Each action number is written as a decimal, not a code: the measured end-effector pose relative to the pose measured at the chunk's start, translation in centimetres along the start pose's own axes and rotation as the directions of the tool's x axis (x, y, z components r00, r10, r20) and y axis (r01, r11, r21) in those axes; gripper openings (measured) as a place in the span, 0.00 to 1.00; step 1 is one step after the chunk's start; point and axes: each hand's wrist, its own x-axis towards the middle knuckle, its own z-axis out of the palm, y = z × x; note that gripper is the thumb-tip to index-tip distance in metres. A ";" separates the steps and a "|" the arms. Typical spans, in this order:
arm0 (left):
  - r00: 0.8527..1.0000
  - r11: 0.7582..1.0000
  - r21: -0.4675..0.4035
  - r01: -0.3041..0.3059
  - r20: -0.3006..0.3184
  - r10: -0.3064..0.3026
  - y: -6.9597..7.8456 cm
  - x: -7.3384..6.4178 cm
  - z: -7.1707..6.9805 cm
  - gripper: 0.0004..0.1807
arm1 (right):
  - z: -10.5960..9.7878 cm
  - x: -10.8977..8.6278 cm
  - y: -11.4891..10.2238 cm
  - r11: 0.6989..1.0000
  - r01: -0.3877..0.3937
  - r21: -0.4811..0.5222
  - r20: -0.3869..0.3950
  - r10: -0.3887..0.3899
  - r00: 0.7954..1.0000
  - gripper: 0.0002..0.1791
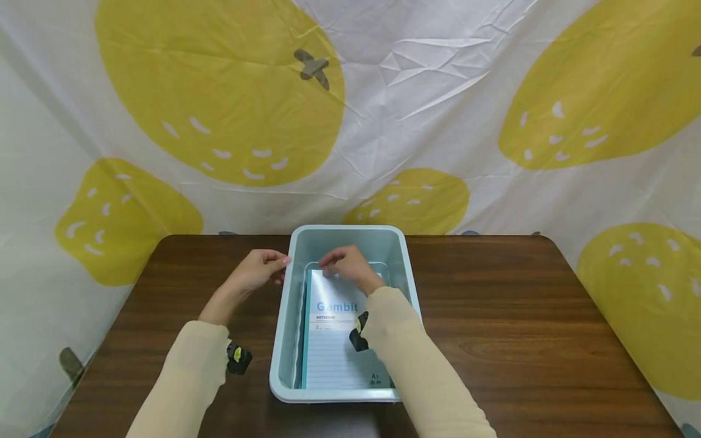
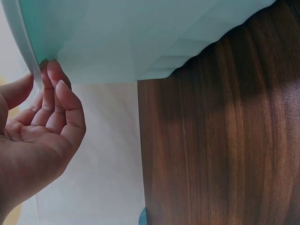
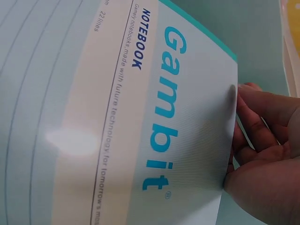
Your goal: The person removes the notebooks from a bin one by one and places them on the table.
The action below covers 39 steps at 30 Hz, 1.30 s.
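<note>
A pale blue-green plastic bin (image 1: 279,340) stands on the table, with a notebook (image 1: 334,350) lying cover up inside it. The cover reads "Gambit" and has a teal spine along its left side. My left hand (image 1: 258,267) pinches the bin's upper left rim; in the left wrist view, thumb and curled fingers (image 2: 58,105) sit on either side of that rim. Inside the bin, my right hand (image 1: 350,266) grips the notebook's far edge. The right wrist view shows the fingers (image 3: 262,124) curled at this edge, some of them partly hidden behind the cover.
The dark brown wooden table (image 1: 509,340) extends to both sides of the bin. A white cloth (image 1: 416,79) with large yellow fruit prints hangs right behind the table's far edge. My right forearm crosses over the bin's right wall and part of the notebook.
</note>
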 end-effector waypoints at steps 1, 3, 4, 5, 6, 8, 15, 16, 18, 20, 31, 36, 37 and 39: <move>1.000 1.000 0.000 0.000 0.001 0.000 0.0 0.0 0.0 0.16 | 0.0 0.0 -0.1 1.000 -0.001 0.003 -0.003 0.001 1.000 0.09; 1.000 1.000 0.002 -0.001 0.001 0.001 -0.1 0.0 0.0 0.16 | -0.1 -0.1 -0.2 1.000 -0.002 0.009 -0.010 0.002 1.000 0.08; 1.000 1.000 0.002 0.000 0.001 0.000 -0.1 0.0 0.0 0.16 | -0.2 -0.1 -0.3 1.000 -0.002 0.011 -0.011 0.002 1.000 0.08; 1.000 1.000 0.000 0.000 0.000 0.000 -0.1 0.0 0.0 0.16 | -0.3 -0.2 -0.5 1.000 0.000 0.016 -0.010 0.000 1.000 0.08; 1.000 1.000 -0.001 0.001 0.000 -0.001 -0.1 -0.1 0.0 0.16 | -0.3 -0.2 -0.6 1.000 0.005 0.019 -0.008 -0.005 1.000 0.08; 1.000 1.000 -0.005 0.003 -0.001 -0.003 -0.1 0.0 0.0 0.16 | -0.5 -0.3 -0.9 1.000 0.014 0.015 -0.004 -0.014 1.000 0.08; 1.000 1.000 -0.011 0.003 -0.001 -0.003 0.1 -0.1 0.0 0.16 | -0.9 -0.7 -1.9 0.998 0.069 0.009 0.004 -0.069 0.998 0.07; 1.000 1.000 -0.013 0.002 0.002 -0.002 0.1 -0.2 0.0 0.16 | -0.9 -0.7 -2.1 0.997 0.073 0.006 0.004 -0.073 0.997 0.07; 1.000 1.000 -0.013 0.001 0.006 0.000 0.0 -0.1 -0.1 0.16 | -1.0 -0.9 -2.4 0.997 0.082 0.004 0.002 -0.082 0.997 0.06; 1.000 1.000 -0.018 0.000 0.010 0.000 0.0 -0.1 -0.1 0.16 | -1.1 -1.0 -2.8 0.996 0.084 0.006 -0.002 -0.084 0.996 0.06; 1.000 0.999 -0.041 -0.007 0.001 0.007 0.0 0.0 0.0 0.16 | -2.6 -2.3 -6.3 0.993 0.121 0.009 -0.072 -0.120 0.990 0.07; 1.000 0.999 -0.048 -0.002 -0.004 0.002 0.1 0.1 0.1 0.15 | -3.4 -3.1 -7.9 0.991 0.133 -0.027 -0.100 -0.135 0.986 0.07; 1.000 0.999 -0.048 0.001 -0.005 -0.001 0.1 0.1 0.1 0.16 | -3.5 -3.2 -8.2 0.990 0.135 -0.035 -0.103 -0.138 0.985 0.07; 1.000 0.999 -0.041 0.008 -0.005 -0.008 0.1 0.1 0.1 0.16 | -3.8 -3.5 -8.7 0.989 0.139 -0.047 -0.107 -0.143 0.984 0.07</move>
